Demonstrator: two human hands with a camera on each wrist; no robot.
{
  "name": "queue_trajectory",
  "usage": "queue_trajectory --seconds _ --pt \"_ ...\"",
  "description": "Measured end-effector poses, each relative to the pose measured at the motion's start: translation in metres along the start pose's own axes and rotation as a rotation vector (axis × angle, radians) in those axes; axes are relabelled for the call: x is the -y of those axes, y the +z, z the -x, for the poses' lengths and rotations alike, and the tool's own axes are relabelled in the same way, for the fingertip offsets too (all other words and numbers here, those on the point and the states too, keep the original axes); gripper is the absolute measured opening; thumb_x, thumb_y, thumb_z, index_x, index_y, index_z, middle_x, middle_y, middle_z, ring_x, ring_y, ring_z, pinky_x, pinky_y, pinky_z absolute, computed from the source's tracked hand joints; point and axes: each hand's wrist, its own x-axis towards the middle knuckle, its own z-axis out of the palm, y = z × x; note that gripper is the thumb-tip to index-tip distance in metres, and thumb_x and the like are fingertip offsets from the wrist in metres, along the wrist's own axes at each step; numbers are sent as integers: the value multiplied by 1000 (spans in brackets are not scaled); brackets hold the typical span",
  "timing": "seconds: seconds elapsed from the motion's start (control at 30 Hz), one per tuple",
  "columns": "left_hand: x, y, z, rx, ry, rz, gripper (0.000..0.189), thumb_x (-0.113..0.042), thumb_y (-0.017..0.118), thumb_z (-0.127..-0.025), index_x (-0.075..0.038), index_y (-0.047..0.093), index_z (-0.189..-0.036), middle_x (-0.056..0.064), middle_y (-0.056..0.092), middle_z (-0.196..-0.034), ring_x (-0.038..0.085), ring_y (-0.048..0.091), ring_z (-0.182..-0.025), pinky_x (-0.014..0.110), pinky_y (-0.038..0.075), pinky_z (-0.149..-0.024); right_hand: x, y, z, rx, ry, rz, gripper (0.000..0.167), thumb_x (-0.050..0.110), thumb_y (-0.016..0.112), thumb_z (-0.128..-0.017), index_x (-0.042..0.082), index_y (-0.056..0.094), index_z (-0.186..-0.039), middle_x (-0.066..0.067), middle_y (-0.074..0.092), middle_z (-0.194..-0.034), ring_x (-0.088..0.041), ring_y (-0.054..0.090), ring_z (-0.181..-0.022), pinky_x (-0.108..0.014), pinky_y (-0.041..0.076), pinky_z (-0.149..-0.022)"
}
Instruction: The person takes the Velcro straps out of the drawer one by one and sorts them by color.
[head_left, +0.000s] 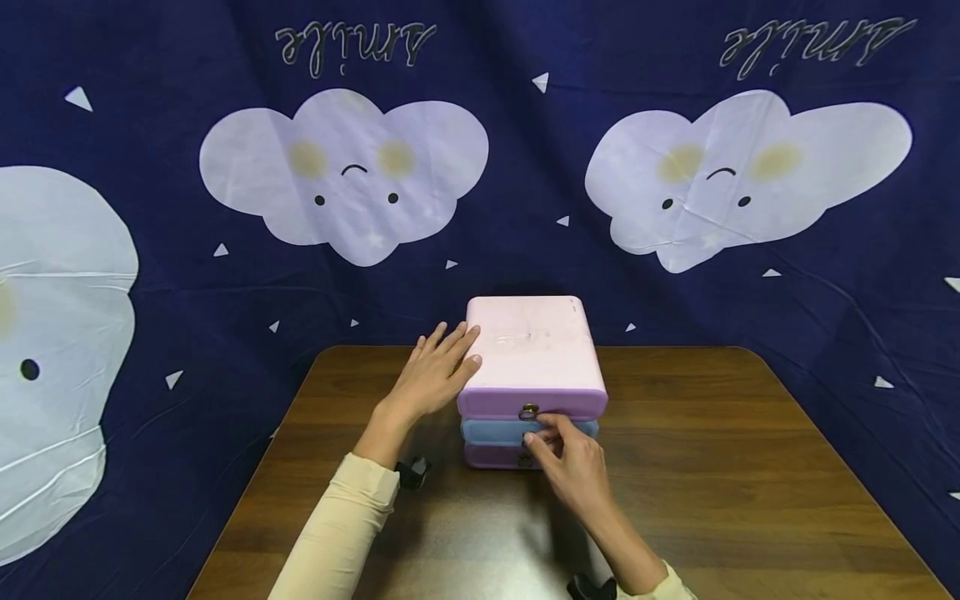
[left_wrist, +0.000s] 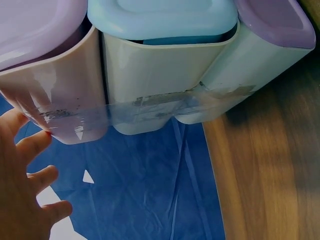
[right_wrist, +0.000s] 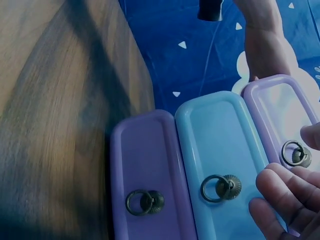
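A small three-drawer box (head_left: 528,342) with a pale pink top stands on the table. Its drawer fronts are purple on top (head_left: 487,404), blue in the middle (head_left: 491,432) and purple at the bottom (head_left: 489,456). Each front carries a brass ring pull, such as the blue drawer's ring (right_wrist: 212,189). My left hand (head_left: 431,377) rests with spread fingers against the upper left side of the box. My right hand (head_left: 576,467) is before the drawer fronts, thumb and fingers apart, close to the upper drawer's ring (right_wrist: 296,154). No ring is between its fingers.
The brown wooden table (head_left: 697,467) extends around the box. Behind it hangs a dark blue cloth (head_left: 525,167) printed with clouds and triangles. Clear tape (left_wrist: 145,114) runs across the drawer casings. Black straps (head_left: 413,472) sit by the wrists.
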Motion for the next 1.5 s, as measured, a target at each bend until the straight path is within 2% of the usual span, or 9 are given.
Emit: queue_trajectory --seconds 0.13,0.3,0.4,0.57,0.73,1.03,1.27,1.5 --pt "-2 1 -1 -3 6 -1 55 -53 27 -99 -31 25 -150 -2 24 -158 29 11 -148 58 10 -117 1 1 -3 7 50 -54 22 24 73 -81 14 67 -100 7 70 -76 1 52 -58 -18 42 -54" --pt "-3 1 -1 2 5 -6 55 -53 27 -99 -31 25 -150 -2 24 -158 28 11 -148 58 10 -117 4 1 -6 69 187 -199 13 24 69 -86 13 65 -92 1 70 -73 -9 64 -57 -19 46 -51" --pt "-3 1 -1 -3 6 -1 56 -53 27 -99 -31 25 -150 -2 24 -158 29 11 -148 58 10 -117 5 1 -8 94 251 -261 14 26 67 -87 12 64 -87 -3 71 -71 -12 66 -56 -22 50 -52" --pt "-4 -1 0 -5 2 7 56 -54 28 -99 -31 24 -150 -3 23 -158 28 11 -148 57 9 -117 6 3 -12 101 284 -357 17 24 66 -88 9 64 -80 -7 70 -66 -13 64 -50 -28 53 -50" --pt "-5 -1 0 -11 5 5 56 -53 28 -99 -30 26 -150 -2 24 -158 29 13 -148 58 11 -116 8 7 -14 124 332 -457 22 22 64 -90 4 64 -78 -11 69 -63 -18 63 -47 -28 52 -47" --pt "-6 0 0 -4 0 10 55 -52 29 -99 -30 27 -149 -1 26 -157 29 13 -148 59 12 -116 11 8 -14 135 386 -482 27 23 61 -91 1 64 -76 -9 69 -62 -14 62 -46 -25 49 -46" --pt "-5 -1 -1 -1 -2 -15 56 -53 28 -99 -30 26 -150 -2 26 -157 29 13 -148 58 12 -116 13 6 -10 144 413 -513 27 22 60 -92 -2 64 -80 -12 69 -63 -14 62 -47 -28 53 -50" --pt "-2 -2 0 9 -10 -15 56 -54 27 -99 -31 24 -150 -2 24 -158 29 11 -148 58 10 -117 33 -5 -3 161 435 -537 24 14 58 -93 -5 62 -78 -15 68 -64 -15 62 -49 -31 55 -54"
